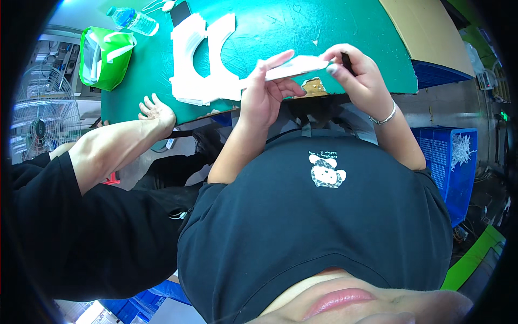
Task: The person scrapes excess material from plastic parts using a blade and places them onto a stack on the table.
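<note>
Nearest: both hands raised over the near edge of the tabletop [350, 27], a thin white piece [294, 69] between them, seen almost edge-on. Left hand [264, 97] half open around it, thumb one side, fingers fanned along and below. Right hand [359, 75] narrowed to a pinch of thumb and forefinger on the far right end; a dark object [347, 63] sits in its curl, kind unclear.

Handling, as judged: piece looks light and bendable, so a soft left cradle and a small, firm right pinch should serve best. Keep it level; turn from the wrists rather than squeeze. Left fingertips best kept clear of the dark object, in case it has an edge.

Just left: stack of white curved pieces [189, 86]. Held piece's left end overlaps it in view; contact can't be told. A wide swing might knock the stack.

Beyond on the left: co-worker's hand [158, 114] spread at the table edge, green bag [108, 67], bottle [137, 21].
</note>
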Action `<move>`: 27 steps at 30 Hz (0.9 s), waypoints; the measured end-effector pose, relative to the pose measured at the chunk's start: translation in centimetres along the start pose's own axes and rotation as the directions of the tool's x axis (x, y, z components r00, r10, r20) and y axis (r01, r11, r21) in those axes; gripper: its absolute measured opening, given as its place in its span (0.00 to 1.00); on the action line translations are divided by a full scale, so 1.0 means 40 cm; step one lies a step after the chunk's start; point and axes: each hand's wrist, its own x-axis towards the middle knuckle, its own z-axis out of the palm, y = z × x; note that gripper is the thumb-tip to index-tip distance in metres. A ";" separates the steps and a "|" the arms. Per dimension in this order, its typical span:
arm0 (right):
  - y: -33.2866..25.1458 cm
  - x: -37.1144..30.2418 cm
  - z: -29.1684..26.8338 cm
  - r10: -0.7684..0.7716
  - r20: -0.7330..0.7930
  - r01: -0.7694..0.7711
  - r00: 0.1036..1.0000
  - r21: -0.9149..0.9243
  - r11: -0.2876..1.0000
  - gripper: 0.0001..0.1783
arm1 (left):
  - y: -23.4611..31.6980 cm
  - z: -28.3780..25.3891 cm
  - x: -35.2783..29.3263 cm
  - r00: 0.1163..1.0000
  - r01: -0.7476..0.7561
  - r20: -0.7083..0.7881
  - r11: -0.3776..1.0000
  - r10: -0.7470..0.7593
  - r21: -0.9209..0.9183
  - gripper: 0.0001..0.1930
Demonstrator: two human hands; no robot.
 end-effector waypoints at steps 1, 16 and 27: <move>0.013 0.001 0.009 -0.030 -0.096 0.031 0.995 0.012 0.999 0.10 | -0.010 0.002 0.001 0.999 -0.041 -0.025 0.998 0.040 -0.051 0.35; -0.010 0.030 0.044 0.211 -0.165 -0.134 0.963 0.385 0.913 0.13 | -0.049 0.023 -0.028 0.968 -0.107 0.181 0.937 0.175 -0.333 0.31; -0.027 0.033 0.033 0.219 -0.122 -0.166 0.968 0.343 0.924 0.15 | -0.046 0.016 -0.030 0.959 -0.105 0.218 0.939 0.183 -0.328 0.31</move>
